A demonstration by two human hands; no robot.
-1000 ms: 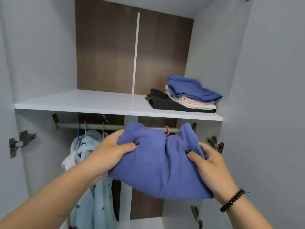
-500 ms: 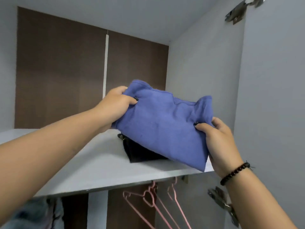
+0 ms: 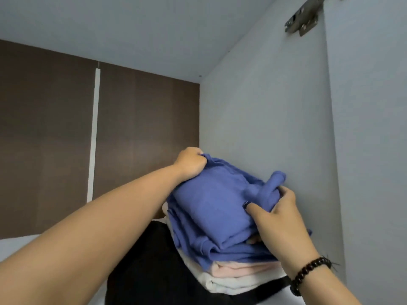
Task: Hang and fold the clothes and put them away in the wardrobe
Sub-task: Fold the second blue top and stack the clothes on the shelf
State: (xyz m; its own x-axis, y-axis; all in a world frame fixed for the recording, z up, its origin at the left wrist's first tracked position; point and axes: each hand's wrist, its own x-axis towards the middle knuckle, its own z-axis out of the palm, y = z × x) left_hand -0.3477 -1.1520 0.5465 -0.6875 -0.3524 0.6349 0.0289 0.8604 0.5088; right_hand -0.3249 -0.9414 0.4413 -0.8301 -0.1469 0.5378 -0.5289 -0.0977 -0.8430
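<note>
A folded blue garment (image 3: pixel 215 205) lies on top of a stack of folded clothes on the wardrobe's upper shelf. My left hand (image 3: pixel 190 162) grips its far left corner. My right hand (image 3: pixel 274 213) pinches its near right edge, thumb on top and fingers underneath. The stack below holds another blue piece (image 3: pixel 231 253), a pink piece (image 3: pixel 240 270), a white piece (image 3: pixel 229 283) and a black piece (image 3: pixel 154 271) at the bottom. The stack sits against the right wall.
The white shelf (image 3: pixel 13 247) stretches to the left of the stack. A brown back panel (image 3: pixel 143 133) closes the rear. The grey side wall (image 3: pixel 264 128) is just right of the clothes. A metal hinge (image 3: pixel 302 19) is fixed high on the right.
Both hands have carried the blue garment up from in front of the rail onto the stack on the shelf. The view has tilted upward; the rail and hangers are out of sight.
</note>
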